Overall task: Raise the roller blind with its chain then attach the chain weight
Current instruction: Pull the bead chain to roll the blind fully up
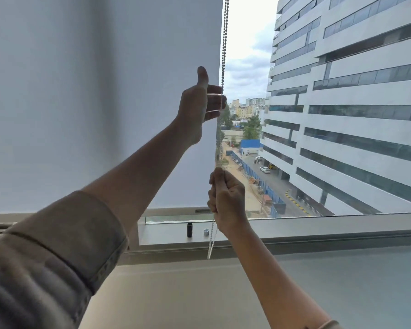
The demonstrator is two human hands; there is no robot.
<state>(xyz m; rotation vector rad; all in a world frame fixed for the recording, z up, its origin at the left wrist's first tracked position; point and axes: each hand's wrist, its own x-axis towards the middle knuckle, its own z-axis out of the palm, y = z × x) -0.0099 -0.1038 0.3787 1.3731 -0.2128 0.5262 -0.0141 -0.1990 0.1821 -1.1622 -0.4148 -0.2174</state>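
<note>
Right hand (227,193) fisted on chain (224,43), left hand (197,108) beside blind (105,91) edge

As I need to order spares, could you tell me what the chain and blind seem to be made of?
Chain: probably metal, as its silvery beads glint. Blind: likely matte opaque fabric or vinyl, being smooth, pale and unshiny; the exact material is unclear.

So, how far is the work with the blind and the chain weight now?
Little looks done: the roller blind hangs almost down to the sill, its bottom edge just above it. In hand: the right hand is closed on the bead chain low down, and the left hand is half open at it higher up. Left: raising the blind, then attaching the weight, probably the small dark cylinder standing on the sill.
</note>
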